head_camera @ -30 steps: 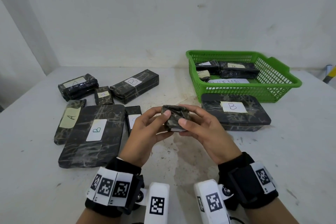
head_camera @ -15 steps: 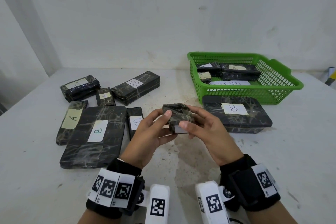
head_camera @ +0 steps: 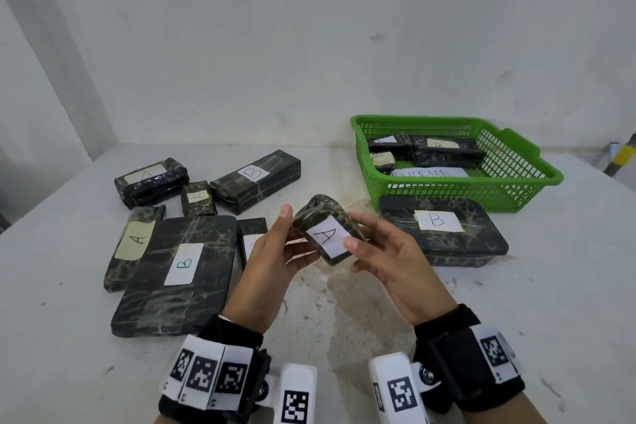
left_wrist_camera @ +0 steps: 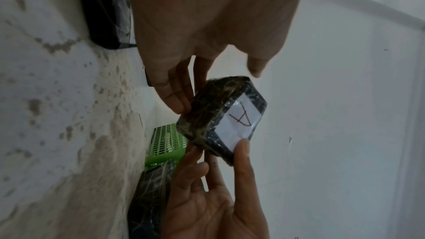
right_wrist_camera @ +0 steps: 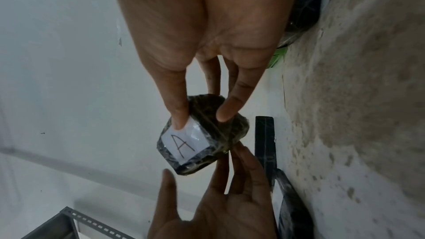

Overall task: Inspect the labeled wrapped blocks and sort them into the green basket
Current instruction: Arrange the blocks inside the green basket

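Item: small wrapped block (head_camera: 325,230), dark marbled film under clear tape, creased at its far end, bearing a white paper label (head_camera: 327,236) with a handwritten "A" facing up toward the head camera. It is being held above the bench (head_camera: 344,303) at centre, tilted, near end lower. The right hand (head_camera: 392,263) is pinching it, thumb lying on the label's corner and fingers behind; the left hand (head_camera: 275,260) is propping its other side with fingertips, thumb raised clear, grip loose and spread. The green basket (head_camera: 509,189) is sitting at 2 o'clock, already holding several labelled blocks. A flat "B" block (head_camera: 444,234) is lying just in front of it. More "A" and "B" blocks are lying at 9 to 10 o'clock.
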Action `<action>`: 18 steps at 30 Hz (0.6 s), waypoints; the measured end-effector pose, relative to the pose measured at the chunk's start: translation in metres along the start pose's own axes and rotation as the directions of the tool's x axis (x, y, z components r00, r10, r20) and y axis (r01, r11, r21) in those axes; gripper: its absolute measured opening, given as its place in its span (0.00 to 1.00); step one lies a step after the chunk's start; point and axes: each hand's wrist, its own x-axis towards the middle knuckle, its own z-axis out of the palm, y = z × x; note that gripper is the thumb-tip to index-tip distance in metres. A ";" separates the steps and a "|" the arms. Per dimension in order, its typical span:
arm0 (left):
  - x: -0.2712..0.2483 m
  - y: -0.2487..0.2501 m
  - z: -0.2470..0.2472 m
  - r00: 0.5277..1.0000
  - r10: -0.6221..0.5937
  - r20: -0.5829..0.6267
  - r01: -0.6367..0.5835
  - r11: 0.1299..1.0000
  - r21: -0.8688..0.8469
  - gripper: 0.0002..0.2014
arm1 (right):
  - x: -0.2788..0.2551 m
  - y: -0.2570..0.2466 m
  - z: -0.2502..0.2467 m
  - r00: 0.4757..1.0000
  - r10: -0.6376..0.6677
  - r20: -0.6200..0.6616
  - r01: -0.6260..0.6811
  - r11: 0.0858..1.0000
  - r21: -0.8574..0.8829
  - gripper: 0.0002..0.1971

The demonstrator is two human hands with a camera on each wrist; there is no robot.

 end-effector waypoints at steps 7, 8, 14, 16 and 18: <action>0.001 0.002 -0.002 0.999 0.013 0.030 -0.016 0.996 0.091 0.29 | -0.002 -0.003 0.002 1.000 0.007 -0.028 -0.011 0.986 -0.165 0.26; 0.000 0.004 -0.002 0.999 0.014 0.030 -0.017 0.996 0.088 0.28 | -0.003 -0.008 0.002 1.000 0.012 -0.018 -0.015 0.982 -0.188 0.26; -0.007 0.019 0.014 0.996 -0.041 0.078 0.033 0.995 0.092 0.26 | -0.016 -0.047 -0.003 1.000 0.027 0.002 -0.025 0.934 -0.356 0.26; -0.006 0.027 0.025 0.991 -0.078 0.109 0.067 0.992 0.105 0.24 | -0.021 -0.057 -0.008 1.000 0.016 -0.024 -0.025 0.908 -0.418 0.26; -0.001 0.032 0.038 0.985 -0.110 0.132 0.091 0.986 0.139 0.24 | -0.023 -0.067 -0.016 0.997 0.038 -0.062 -0.060 0.915 -0.400 0.26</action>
